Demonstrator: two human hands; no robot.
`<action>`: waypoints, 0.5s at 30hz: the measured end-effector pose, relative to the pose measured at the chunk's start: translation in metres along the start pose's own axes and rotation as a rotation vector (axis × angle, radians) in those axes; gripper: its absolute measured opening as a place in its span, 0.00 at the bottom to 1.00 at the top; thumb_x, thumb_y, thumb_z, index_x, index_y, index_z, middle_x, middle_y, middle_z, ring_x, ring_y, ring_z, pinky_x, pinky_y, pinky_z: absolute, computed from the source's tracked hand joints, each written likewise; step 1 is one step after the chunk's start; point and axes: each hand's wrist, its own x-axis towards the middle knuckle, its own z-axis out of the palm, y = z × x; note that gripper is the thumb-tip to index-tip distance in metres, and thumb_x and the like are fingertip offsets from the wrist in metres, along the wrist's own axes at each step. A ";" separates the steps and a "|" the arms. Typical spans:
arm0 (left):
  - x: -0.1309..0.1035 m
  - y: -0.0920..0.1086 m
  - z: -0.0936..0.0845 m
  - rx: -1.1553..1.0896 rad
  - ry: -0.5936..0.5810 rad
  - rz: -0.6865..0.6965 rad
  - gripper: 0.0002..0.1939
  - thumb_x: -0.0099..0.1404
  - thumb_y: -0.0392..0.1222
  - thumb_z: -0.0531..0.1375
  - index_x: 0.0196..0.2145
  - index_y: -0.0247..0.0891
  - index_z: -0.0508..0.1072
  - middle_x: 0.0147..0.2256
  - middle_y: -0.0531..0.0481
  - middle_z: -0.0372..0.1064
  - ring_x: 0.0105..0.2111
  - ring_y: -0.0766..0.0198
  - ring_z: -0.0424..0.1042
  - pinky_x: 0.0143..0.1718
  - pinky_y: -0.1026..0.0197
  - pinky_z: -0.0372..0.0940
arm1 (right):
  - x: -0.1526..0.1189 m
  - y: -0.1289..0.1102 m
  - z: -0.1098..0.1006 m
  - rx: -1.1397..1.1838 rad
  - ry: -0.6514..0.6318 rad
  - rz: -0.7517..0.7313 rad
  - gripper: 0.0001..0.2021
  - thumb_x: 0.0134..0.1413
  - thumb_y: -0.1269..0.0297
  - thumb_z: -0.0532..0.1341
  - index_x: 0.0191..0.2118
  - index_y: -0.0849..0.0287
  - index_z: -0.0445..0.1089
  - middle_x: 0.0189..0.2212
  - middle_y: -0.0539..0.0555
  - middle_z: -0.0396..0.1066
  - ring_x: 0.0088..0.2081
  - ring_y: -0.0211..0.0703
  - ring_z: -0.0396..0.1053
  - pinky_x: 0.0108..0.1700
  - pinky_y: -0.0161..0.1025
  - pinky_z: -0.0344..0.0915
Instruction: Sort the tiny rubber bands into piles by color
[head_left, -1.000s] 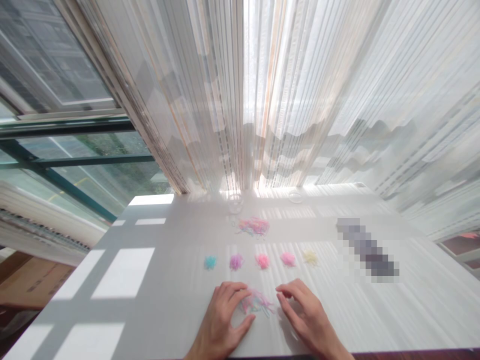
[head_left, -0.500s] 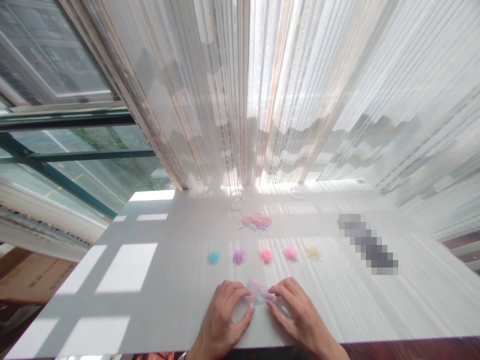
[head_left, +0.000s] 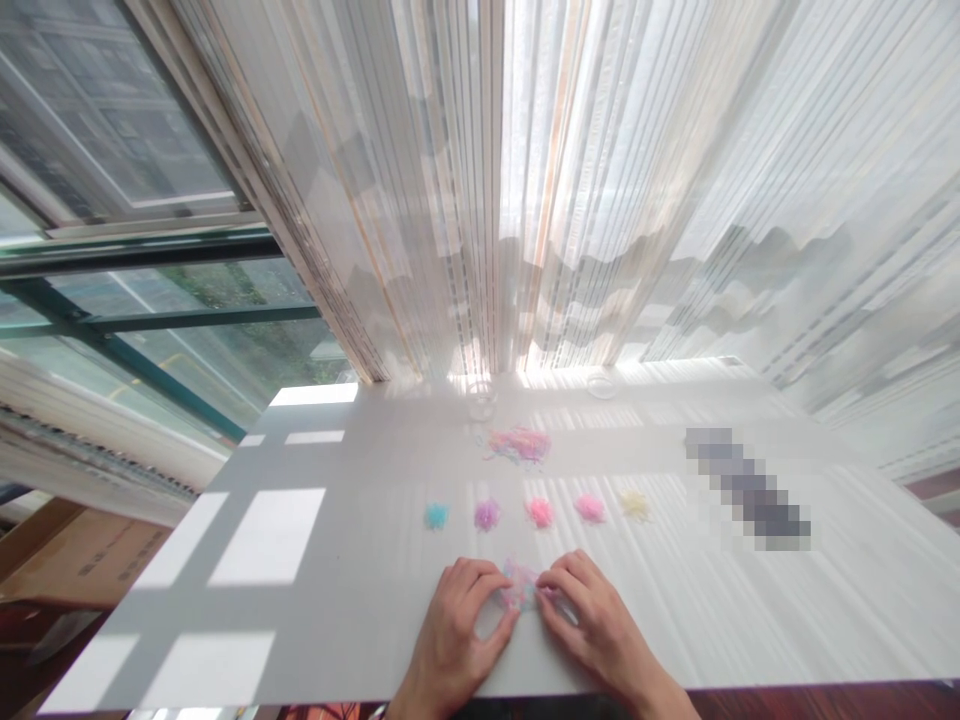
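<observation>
A loose mixed pile of thin pink, lilac and pale blue strands (head_left: pixel 519 588) lies near the table's front edge, between my two hands. My left hand (head_left: pixel 466 618) rests at its left side, fingers curved, with a gap between thumb and index finger; the fingertips reach the pile's edge. On the other side, my right hand (head_left: pixel 589 612) has its thumb and index finger close together on some pink strands. Just beyond is a row of small heaps: teal (head_left: pixel 436 515), purple (head_left: pixel 487 514), coral pink (head_left: pixel 539 513), light pink (head_left: pixel 590 508) and pale yellow (head_left: pixel 634 505).
A larger mixed multicoloured heap (head_left: pixel 519 444) lies farther back on the white table (head_left: pixel 360 580). Two clear round items (head_left: pixel 481 398) stand near the curtain (head_left: pixel 420 200). A pixelated dark area (head_left: pixel 750 490) covers something at right. A cardboard box (head_left: pixel 82 555) is at left.
My thumbs and index fingers have closed in slightly on the pile, and the right thumb is nearer its index finger. The whole view has shifted a little.
</observation>
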 end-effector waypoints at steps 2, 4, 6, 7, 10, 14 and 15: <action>0.000 0.000 -0.001 -0.004 0.004 0.005 0.08 0.69 0.36 0.63 0.45 0.41 0.74 0.40 0.45 0.75 0.39 0.55 0.75 0.41 0.53 0.71 | -0.001 0.000 0.000 0.013 0.021 0.006 0.07 0.65 0.74 0.60 0.41 0.53 0.69 0.33 0.52 0.70 0.35 0.45 0.71 0.37 0.40 0.69; -0.001 0.000 -0.001 -0.011 0.011 0.012 0.08 0.69 0.36 0.63 0.46 0.41 0.74 0.41 0.45 0.75 0.40 0.55 0.75 0.41 0.53 0.72 | -0.001 0.000 0.000 0.027 0.046 0.019 0.07 0.65 0.74 0.60 0.41 0.53 0.69 0.33 0.52 0.70 0.35 0.44 0.71 0.37 0.39 0.69; 0.000 0.000 -0.001 -0.017 0.018 0.017 0.09 0.69 0.37 0.64 0.47 0.41 0.74 0.41 0.45 0.75 0.40 0.55 0.75 0.41 0.53 0.72 | -0.001 0.001 0.000 0.041 0.071 0.035 0.06 0.65 0.74 0.60 0.41 0.53 0.70 0.33 0.52 0.70 0.35 0.44 0.71 0.37 0.39 0.70; 0.001 0.000 -0.001 -0.018 0.022 0.020 0.10 0.69 0.38 0.64 0.48 0.41 0.74 0.41 0.45 0.76 0.41 0.55 0.75 0.42 0.53 0.72 | -0.001 0.002 0.000 0.047 0.080 0.041 0.06 0.65 0.73 0.60 0.41 0.53 0.70 0.33 0.52 0.70 0.35 0.44 0.71 0.38 0.39 0.70; 0.006 0.002 0.000 -0.017 0.038 0.028 0.10 0.70 0.39 0.63 0.49 0.42 0.74 0.42 0.45 0.76 0.42 0.55 0.75 0.43 0.52 0.72 | -0.001 0.003 0.000 0.069 0.098 0.057 0.05 0.66 0.72 0.60 0.40 0.53 0.70 0.33 0.51 0.70 0.35 0.44 0.71 0.38 0.39 0.69; 0.018 0.005 0.003 -0.026 0.027 0.039 0.10 0.71 0.39 0.63 0.50 0.42 0.73 0.43 0.45 0.76 0.43 0.54 0.75 0.44 0.51 0.71 | 0.000 0.004 0.000 0.090 0.115 0.082 0.05 0.66 0.71 0.60 0.40 0.53 0.71 0.32 0.51 0.70 0.35 0.44 0.71 0.37 0.38 0.69; 0.020 0.005 0.005 -0.027 0.013 0.046 0.10 0.71 0.40 0.63 0.50 0.42 0.73 0.43 0.45 0.76 0.43 0.54 0.75 0.44 0.51 0.71 | 0.000 0.004 0.000 0.092 0.120 0.089 0.05 0.65 0.71 0.61 0.40 0.53 0.71 0.32 0.51 0.70 0.35 0.43 0.71 0.37 0.38 0.69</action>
